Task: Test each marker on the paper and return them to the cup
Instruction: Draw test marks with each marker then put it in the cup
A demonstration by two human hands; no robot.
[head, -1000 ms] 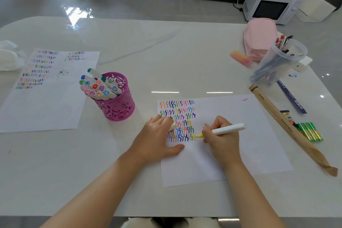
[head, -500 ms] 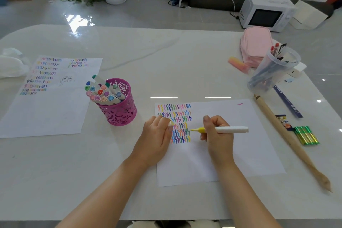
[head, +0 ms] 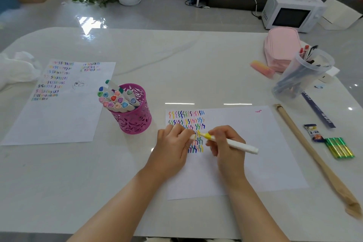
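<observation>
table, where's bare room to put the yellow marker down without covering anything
Bare white table stretches from the pink perforated cup back to the far edge, and in front of the cup beside the left hand. Crowded: the right edge, with clear pen tub, wooden stick, green pack.

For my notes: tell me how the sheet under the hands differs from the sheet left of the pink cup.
The near sheet has squiggles only at its upper left, plus one pink mark at top right; the far sheet has rows across its top and a small doodle. Both hands are over the near sheet; nothing touches the far sheet. Both are white paper with multicoloured marker tests.
</observation>
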